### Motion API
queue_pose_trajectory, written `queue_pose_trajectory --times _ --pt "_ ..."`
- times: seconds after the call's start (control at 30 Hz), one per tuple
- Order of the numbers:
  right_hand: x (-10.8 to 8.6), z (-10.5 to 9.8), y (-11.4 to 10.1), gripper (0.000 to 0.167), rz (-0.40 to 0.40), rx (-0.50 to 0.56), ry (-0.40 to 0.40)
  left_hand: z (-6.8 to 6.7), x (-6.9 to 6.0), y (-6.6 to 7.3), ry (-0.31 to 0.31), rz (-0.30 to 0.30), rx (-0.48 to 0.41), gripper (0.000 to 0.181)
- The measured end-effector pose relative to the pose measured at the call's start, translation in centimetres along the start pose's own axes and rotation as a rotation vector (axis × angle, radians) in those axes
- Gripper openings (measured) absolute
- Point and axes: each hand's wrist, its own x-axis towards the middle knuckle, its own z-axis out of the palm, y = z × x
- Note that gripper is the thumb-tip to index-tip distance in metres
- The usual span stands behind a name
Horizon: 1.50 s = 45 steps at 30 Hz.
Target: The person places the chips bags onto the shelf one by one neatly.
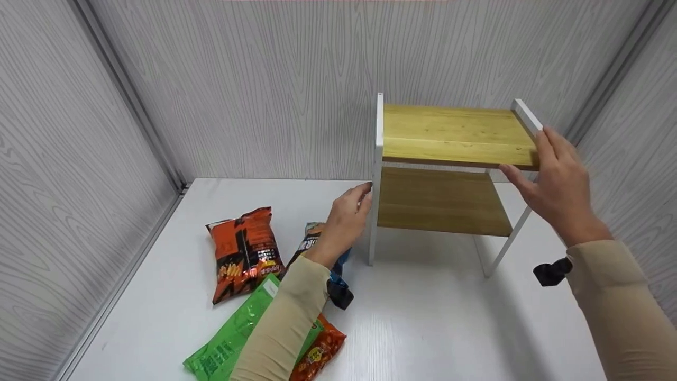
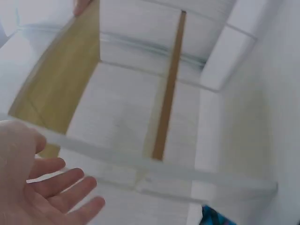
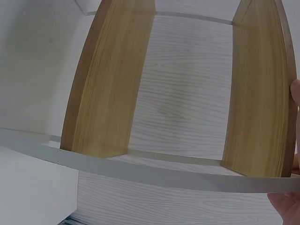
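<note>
A two-tier shelf rack with a white metal frame (image 1: pixel 372 233), a light wooden top board (image 1: pixel 449 132) and a darker lower board (image 1: pixel 439 203) is between my hands. My right hand (image 1: pixel 563 180) grips its front right top corner, fingers over the side rail and thumb at the board's front edge. Beside the left post is my left hand (image 1: pixel 346 217), fingertips at or very near the metal. In the left wrist view, the left hand's fingers (image 2: pixel 70 187) are spread and loosely extended. The right wrist view shows both boards (image 3: pixel 110 84) and only part of the right hand (image 3: pixel 295 140).
Left of the rack lie an orange chip bag (image 1: pixel 246 251), a green snack bag (image 1: pixel 232 333), a red snack bag (image 1: pixel 322 346) and a dark bag (image 1: pixel 312 233) partly hidden by my left arm. Grey wood-grain walls (image 1: pixel 264 90) enclose the white table (image 1: pixel 402 328).
</note>
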Motion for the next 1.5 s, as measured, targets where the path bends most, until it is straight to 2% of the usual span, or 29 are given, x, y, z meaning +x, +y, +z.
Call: queue_pose_trajectory --times 0.1,0.27,0.4,0.5,0.67,1.0,1.5 --pt "-0.1 0.4 0.0 0.085 0.004 0.043 0.031 0.4 0.6 0.6 0.049 0.042 -0.015 0.039" --pt "-0.4 0.7 -0.5 0.084 0.028 0.081 0.071 0.8 1.0 0.8 0.131 0.017 -0.039 0.03" --pt "-0.7 0.6 -1.0 0.082 0.026 0.068 0.079 1.1 1.1 0.8 0.194 0.035 -0.028 0.026" --pt "-1.0 0.3 -1.2 0.083 0.027 0.061 0.075 1.1 1.1 0.9 0.212 0.047 -0.019 0.027" --pt "-1.5 -0.2 -1.4 0.085 0.043 0.062 0.072 1.0 0.8 1.3 0.193 0.03 -0.042 0.026" --pt "-2.8 -1.1 -1.8 0.085 0.042 0.066 0.069 0.7 -0.5 1.7 0.146 0.04 -0.038 0.027" --pt "-4.7 -2.2 -2.8 0.082 -0.024 0.052 0.117 -0.5 -3.1 1.7 0.066 0.081 -0.039 0.029"
